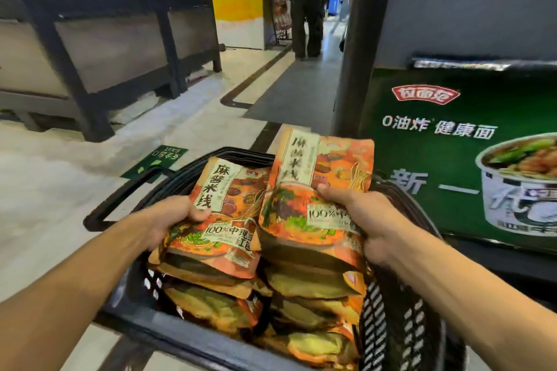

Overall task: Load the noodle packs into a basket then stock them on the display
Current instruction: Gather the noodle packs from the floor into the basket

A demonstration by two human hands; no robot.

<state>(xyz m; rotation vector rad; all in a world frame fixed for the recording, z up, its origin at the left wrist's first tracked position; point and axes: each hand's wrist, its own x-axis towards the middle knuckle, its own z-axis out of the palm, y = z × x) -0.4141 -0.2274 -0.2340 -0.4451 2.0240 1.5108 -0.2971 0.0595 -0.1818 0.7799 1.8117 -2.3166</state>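
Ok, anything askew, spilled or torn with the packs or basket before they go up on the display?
Nothing stands out. The left hand and right hand each hold an intact orange noodle pack over the black basket. More packs lie stacked in two piles inside it, none spilled onto the floor. The frame is slightly blurred, so small tears could go unseen.

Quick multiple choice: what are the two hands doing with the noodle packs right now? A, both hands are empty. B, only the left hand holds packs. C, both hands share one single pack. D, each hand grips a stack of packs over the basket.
D: the left hand and the right hand each clutch their own stack of orange noodle packs above the black basket.
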